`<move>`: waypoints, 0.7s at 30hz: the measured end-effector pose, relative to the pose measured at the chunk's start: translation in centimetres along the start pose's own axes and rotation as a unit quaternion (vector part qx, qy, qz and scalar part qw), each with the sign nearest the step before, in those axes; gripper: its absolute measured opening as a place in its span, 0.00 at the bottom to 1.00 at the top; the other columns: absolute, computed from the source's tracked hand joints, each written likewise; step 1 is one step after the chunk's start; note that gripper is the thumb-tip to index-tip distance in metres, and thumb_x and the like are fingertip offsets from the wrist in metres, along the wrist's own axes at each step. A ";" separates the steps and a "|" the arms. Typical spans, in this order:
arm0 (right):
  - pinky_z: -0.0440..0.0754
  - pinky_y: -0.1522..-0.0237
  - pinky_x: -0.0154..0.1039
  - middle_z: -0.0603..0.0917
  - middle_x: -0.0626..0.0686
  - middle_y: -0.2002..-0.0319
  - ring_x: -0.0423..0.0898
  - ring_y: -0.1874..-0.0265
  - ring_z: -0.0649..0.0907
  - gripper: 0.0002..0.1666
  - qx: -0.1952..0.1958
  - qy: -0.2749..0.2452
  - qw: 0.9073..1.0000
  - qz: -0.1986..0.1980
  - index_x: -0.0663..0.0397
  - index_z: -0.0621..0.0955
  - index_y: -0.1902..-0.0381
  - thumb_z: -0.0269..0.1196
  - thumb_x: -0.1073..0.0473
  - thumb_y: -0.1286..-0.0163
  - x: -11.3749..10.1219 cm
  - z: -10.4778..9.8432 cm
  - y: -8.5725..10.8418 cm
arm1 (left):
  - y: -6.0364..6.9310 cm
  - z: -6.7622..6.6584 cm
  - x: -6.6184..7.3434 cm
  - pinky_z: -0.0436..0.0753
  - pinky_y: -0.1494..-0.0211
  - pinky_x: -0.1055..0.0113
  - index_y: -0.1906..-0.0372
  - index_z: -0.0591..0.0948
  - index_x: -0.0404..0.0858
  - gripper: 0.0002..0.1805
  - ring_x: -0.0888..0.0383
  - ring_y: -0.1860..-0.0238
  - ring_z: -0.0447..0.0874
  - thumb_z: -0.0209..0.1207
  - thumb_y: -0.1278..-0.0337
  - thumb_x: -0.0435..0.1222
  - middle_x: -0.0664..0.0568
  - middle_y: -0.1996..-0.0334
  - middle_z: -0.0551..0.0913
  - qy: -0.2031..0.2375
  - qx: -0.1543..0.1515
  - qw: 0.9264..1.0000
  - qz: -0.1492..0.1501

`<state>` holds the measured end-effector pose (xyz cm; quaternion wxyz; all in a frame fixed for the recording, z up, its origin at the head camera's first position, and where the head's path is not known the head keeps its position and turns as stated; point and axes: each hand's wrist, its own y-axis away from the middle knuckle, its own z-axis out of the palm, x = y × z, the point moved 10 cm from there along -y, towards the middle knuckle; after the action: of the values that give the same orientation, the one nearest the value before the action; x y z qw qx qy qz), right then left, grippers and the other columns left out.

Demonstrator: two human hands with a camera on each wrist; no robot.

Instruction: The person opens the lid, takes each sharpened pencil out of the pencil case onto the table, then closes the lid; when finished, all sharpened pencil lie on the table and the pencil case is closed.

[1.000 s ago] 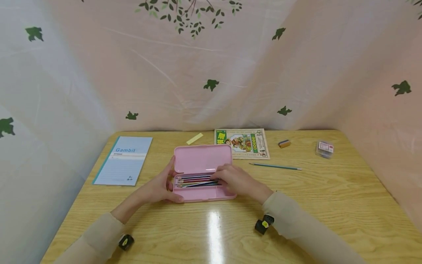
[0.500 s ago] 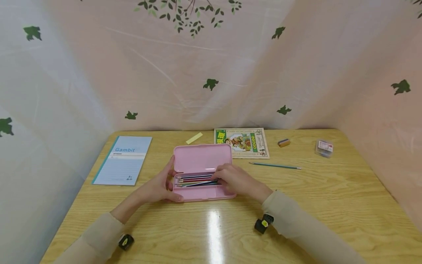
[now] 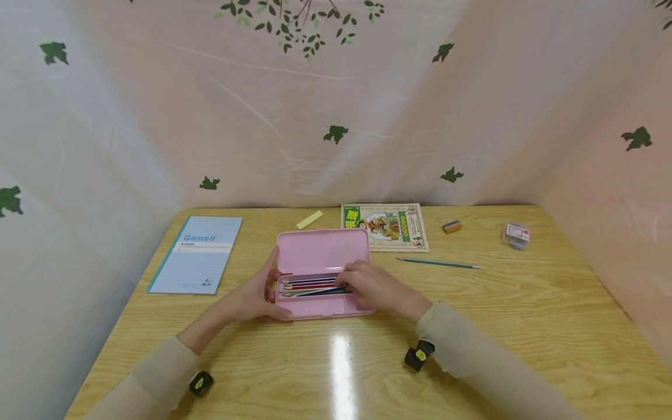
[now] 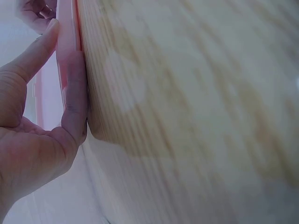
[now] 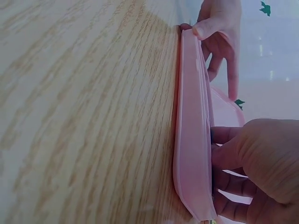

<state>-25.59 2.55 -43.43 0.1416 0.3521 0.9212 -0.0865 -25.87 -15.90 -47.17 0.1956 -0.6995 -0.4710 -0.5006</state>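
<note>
A pink pencil case (image 3: pixel 315 309) lies with its lid (image 3: pixel 322 252) raised on the wooden table. Several pencils (image 3: pixel 310 287) lie in its rear compartment, tips to the left. The left hand (image 3: pixel 254 297) grips the case's left end, thumb along the front corner; in the left wrist view that hand (image 4: pixel 42 126) has its fingers around the pink edge. The right hand (image 3: pixel 375 287) reaches into the right part of the case with fingers curled down at the pencils' ends. In the right wrist view, the right hand's (image 5: pixel 261 168) fingertips are hidden behind the case wall (image 5: pixel 191 126).
A blue notebook (image 3: pixel 196 255) lies at the left. Behind the case are a yellow strip (image 3: pixel 310 220) and an illustrated booklet (image 3: pixel 415 227). To the right lie a green pencil (image 3: pixel 438 263), a small orange-and-blue object (image 3: pixel 452 227) and a clear box (image 3: pixel 516 235).
The right hand has shifted very slightly left over the pencils. The left hand stays on the end of the case.
</note>
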 end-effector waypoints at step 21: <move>0.81 0.45 0.44 0.85 0.50 0.51 0.47 0.50 0.82 0.14 0.060 -0.032 0.997 0.025 0.55 0.85 0.49 0.64 0.71 0.29 1.9 -4.5 3.0 | 0.0 0.0 0.2 0.80 0.67 0.66 0.19 0.28 0.50 0.77 0.52 0.66 0.74 0.80 0.56 0.38 0.39 0.45 0.69 -0.013 -0.001 1.000 0.004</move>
<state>-25.83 7.11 -40.00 0.1514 0.3795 0.9005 -0.1490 -25.86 -15.78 -47.05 0.1907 -0.7077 -0.4703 -0.4916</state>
